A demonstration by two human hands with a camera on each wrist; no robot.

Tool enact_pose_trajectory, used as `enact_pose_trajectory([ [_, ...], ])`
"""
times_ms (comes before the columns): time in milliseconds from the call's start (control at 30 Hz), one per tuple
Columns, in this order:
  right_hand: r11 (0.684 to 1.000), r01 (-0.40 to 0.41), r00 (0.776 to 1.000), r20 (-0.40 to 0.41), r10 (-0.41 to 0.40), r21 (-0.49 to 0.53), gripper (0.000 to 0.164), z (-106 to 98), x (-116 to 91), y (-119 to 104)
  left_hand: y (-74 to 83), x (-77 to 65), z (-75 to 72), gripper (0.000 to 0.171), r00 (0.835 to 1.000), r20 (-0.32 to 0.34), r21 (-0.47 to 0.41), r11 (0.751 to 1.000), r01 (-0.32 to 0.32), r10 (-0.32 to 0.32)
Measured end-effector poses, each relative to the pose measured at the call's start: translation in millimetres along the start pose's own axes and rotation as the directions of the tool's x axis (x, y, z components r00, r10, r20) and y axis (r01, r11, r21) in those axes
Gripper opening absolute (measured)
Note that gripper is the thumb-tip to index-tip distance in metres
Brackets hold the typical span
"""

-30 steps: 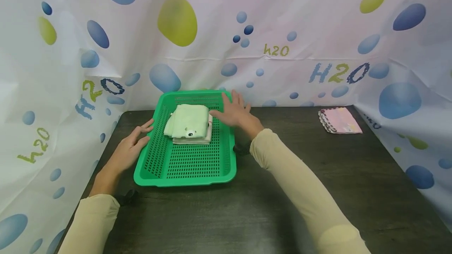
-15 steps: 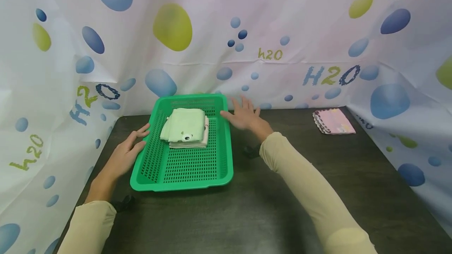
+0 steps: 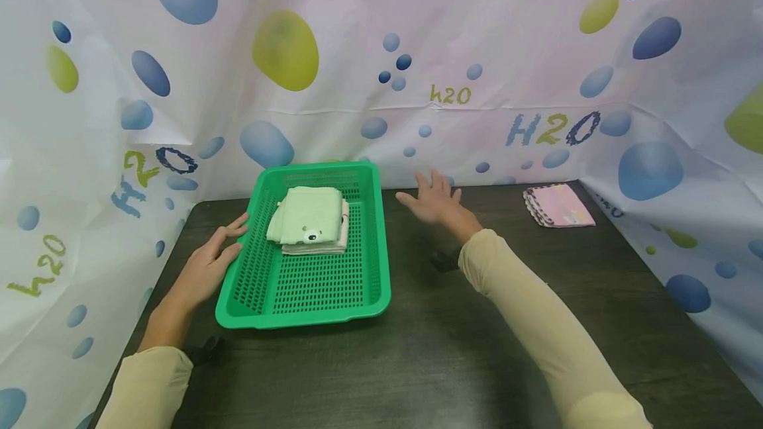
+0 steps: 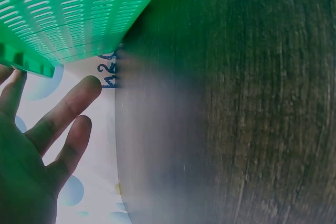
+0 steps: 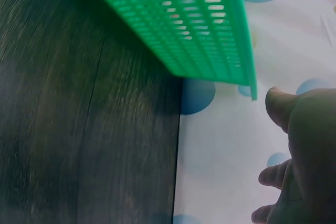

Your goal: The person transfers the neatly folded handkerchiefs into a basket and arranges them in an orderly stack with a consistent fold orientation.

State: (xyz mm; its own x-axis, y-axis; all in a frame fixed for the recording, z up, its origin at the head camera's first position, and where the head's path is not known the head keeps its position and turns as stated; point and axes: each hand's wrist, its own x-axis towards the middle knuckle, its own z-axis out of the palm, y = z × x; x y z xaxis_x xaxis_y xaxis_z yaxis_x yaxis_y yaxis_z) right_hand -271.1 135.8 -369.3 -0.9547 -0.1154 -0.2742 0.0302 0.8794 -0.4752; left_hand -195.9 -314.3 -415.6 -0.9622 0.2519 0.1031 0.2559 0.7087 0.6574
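Note:
A green plastic basket (image 3: 330, 318) with slotted walls stands on the dark table. Inside it a pale green folded cloth (image 3: 310, 212) with a bear face lies on a whitish folded cloth (image 3: 316, 249). My left hand (image 3: 205, 267) touches the basket's left rim with extended fingers; the left wrist view shows its fingertips (image 4: 90, 86) at the rim's underside. To the right of the basket, apart from it, my right hand (image 3: 438, 204) hovers over the table with fingers spread. A pink folded cloth (image 3: 563, 205) with a dark patterned edge lies at the far right.
The dark wooden table (image 3: 417, 363) meets a white sheet (image 3: 334, 32) printed with blue and green spots, which rises behind it and on both sides. The basket stands near the back left of the table.
My right hand has drawn away from the basket's right rim toward the right. The left hand stays at the left rim. The head view has shifted slightly.

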Motion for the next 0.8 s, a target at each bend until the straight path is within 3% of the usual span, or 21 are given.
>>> enact_pose_trajectory([
  [800, 0.998, -0.056, 0.997, -0.050, 0.054, -0.039, 0.083, -16, -1, 60, -1.0, -0.7, 0.6, 0.044, 1.000, -0.011, -0.006, 1.000, -0.007, 0.007],
])
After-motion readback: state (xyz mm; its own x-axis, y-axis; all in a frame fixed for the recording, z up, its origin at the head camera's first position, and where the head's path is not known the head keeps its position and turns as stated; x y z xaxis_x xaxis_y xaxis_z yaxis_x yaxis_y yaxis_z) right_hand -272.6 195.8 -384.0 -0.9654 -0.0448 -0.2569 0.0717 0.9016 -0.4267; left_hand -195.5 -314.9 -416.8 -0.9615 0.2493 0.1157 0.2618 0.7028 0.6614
